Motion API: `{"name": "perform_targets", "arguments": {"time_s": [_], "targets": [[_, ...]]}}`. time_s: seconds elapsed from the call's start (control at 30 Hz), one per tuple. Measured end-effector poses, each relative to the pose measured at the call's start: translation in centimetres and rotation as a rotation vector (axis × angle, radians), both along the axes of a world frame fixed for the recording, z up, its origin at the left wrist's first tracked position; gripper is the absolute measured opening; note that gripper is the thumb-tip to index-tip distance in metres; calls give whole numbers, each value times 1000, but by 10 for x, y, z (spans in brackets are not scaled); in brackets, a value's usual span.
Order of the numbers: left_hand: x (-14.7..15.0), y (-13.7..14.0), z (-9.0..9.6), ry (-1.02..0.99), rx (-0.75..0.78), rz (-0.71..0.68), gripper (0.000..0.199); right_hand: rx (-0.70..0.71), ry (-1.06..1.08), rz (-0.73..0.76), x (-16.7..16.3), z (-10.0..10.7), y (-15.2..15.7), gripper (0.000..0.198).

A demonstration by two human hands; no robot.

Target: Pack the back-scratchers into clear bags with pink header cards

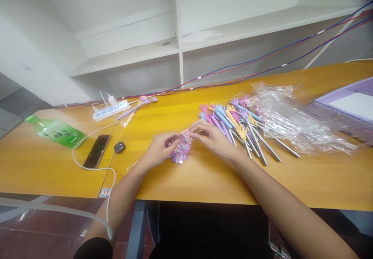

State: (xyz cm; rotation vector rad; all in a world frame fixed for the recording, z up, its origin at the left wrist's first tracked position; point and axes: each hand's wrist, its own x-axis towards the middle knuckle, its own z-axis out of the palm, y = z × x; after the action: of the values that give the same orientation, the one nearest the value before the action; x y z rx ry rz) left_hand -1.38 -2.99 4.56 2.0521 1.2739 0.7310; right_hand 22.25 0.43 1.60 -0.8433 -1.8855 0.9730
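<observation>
Small pink-and-purple printed cards [180, 158] lie in a loose pile on the table in front of me. Over the pile's left side, my left hand [159, 149] is closed, thumb and index finger on a card. My right hand [212, 138] pinches the upper right edge of a pink card [185, 136] between thumb and fingertips. Just beyond my right hand is a heap of back scratchers [241, 132] with hand-shaped heads in pink, yellow, blue and purple, coloured grips and metal rods. My fingers partly hide the cards.
Clear plastic bags [300, 119] lie right of the heap, before a purple box [346, 96]. At left are a green bottle [56, 131], a phone [96, 151], a black earbud-like case [119, 147], a power strip [112, 110] and bagged back scratchers [132, 111]. A white cable [87, 166] crosses the table.
</observation>
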Motion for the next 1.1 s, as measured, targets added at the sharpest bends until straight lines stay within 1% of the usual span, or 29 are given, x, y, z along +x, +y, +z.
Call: {"name": "perform_targets", "arguments": {"time_s": [0.07,0.17,0.2,0.23,0.3,0.37,0.4,0.43,0.47,0.53,0.57,0.6,0.67,0.77,0.8,0.9,1.0,1.03,1.1], "targets": [[0,-1,1,-6,-1,5,24,13,15,0,0,-2,3,20],[-1,1,2,-7,12,59,22,59,70,-107,2,-4,8,25],[-2,2,2,-10,15,83,22,51,100,-152,2,-5,9,28],[-4,3,2,-17,13,107,21,15,134,-190,3,-6,10,30],[-7,6,1,-62,-2,152,21,-138,166,-213,4,-8,11,35],[-11,9,-1,-137,-14,192,21,-309,110,-159,2,-12,11,36],[-13,10,-1,-176,-21,205,22,-338,55,-137,0,-14,10,35],[-14,11,-2,-217,-26,218,23,-311,-3,-140,-3,-16,9,33],[-16,12,-2,-257,-31,230,25,-238,-56,-167,-5,-17,9,29],[-18,13,-1,-328,-31,254,28,-41,-134,-265,-11,-18,7,22],[-18,14,0,-360,-23,264,29,35,-164,-300,-13,-17,6,19],[-19,14,1,-391,-10,271,30,74,-190,-304,-16,-16,5,18],[-18,14,4,-461,15,272,31,57,-224,-228,-21,-11,1,18],[-13,12,10,-568,34,265,33,-40,-232,-44,-27,-6,-6,24],[-11,11,12,-587,42,262,33,-53,-241,-2,-27,-5,-8,27],[-4,7,17,-581,69,236,33,-2,-344,58,-21,-5,-10,38],[-1,4,18,-553,67,196,34,63,-513,77,-13,-8,-10,59],[-1,4,17,-542,65,185,34,74,-557,82,-11,-9,-11,62],[-2,4,14,-507,72,160,34,98,-596,98,-9,-10,-14,57]]}}
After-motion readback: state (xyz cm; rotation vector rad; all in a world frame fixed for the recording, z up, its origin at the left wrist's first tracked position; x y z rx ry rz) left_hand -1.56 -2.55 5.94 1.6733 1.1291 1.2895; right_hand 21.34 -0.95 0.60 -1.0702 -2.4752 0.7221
